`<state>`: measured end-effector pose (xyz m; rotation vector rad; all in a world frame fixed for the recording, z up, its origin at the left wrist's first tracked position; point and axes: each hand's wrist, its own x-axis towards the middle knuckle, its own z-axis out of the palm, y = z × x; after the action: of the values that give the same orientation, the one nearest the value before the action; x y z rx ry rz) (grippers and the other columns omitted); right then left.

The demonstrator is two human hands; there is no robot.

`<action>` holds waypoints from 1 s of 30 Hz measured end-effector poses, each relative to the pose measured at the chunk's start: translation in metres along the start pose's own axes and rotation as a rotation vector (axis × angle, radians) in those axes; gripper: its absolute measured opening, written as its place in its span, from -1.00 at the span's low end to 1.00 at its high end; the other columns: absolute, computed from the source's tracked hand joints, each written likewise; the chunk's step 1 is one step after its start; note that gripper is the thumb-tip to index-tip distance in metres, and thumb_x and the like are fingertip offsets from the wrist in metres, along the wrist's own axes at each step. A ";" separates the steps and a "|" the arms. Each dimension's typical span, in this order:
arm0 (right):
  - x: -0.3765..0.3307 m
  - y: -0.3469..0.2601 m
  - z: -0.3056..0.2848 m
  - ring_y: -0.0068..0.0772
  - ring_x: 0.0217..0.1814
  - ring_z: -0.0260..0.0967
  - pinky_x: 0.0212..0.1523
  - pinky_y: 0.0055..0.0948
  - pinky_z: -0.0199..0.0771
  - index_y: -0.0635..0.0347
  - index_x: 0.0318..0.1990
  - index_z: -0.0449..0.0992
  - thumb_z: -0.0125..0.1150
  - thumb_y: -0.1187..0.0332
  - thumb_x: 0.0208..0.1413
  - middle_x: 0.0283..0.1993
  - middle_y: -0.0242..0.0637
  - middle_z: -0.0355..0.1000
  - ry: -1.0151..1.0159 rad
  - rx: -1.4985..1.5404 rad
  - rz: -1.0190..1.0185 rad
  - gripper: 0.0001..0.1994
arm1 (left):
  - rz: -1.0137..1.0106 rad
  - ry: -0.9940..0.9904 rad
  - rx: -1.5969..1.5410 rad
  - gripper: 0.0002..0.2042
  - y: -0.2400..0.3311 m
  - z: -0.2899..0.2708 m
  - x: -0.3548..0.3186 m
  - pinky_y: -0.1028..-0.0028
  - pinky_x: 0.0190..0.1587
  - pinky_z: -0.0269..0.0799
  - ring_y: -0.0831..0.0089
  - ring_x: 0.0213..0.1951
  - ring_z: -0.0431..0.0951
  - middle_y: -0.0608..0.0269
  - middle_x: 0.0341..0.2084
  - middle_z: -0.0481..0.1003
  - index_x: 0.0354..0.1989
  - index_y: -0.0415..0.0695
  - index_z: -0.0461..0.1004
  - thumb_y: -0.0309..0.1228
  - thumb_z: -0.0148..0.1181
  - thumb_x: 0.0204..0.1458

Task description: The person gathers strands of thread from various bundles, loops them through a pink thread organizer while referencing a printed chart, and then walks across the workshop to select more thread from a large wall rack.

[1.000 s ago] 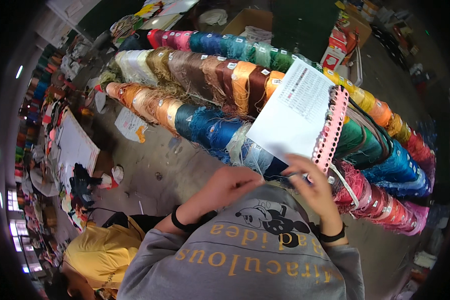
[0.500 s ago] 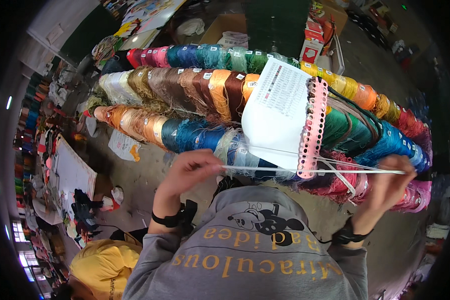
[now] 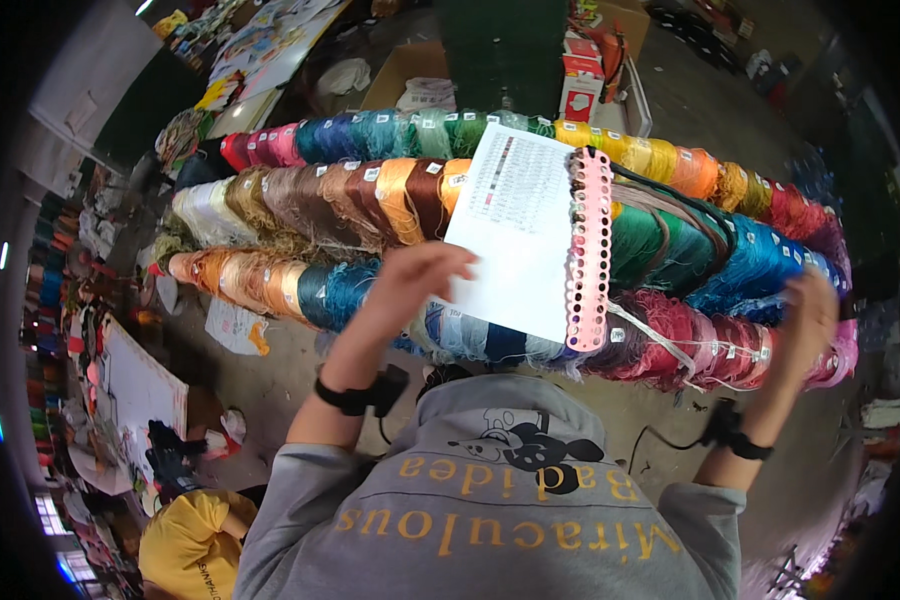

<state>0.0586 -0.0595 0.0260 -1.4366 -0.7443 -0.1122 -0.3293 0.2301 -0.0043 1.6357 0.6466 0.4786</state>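
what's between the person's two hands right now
In the head view, a white printed paper chart and a pink perforated plastic strip lie between left hand and right hand.

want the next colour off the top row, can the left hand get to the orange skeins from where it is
Probably yes. The left hand is raised at the edge of the white chart sheet, and the orange skeins hang just above it with nothing between them, though the sheet seems to occupy its grip.

White paper chart [image 3: 515, 235], pink holed thread card [image 3: 589, 250], perhaps overlapping
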 end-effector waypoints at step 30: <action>-0.127 0.047 0.186 -0.24 -0.51 0.45 -0.47 -0.39 0.38 0.18 -0.18 0.41 0.14 0.40 0.08 -0.51 -0.13 0.45 -0.572 -0.253 0.247 -0.83 | -0.182 -0.113 -0.198 -0.82 -0.064 0.135 0.068 0.57 -0.47 0.48 0.47 -0.54 0.56 0.18 -0.48 0.50 -0.16 -0.29 0.42 -0.43 -0.01 0.17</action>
<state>-0.0892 0.0742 -0.0889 -1.8179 -1.0311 0.4262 -0.2014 0.1788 -0.0925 1.3925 0.6355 0.3049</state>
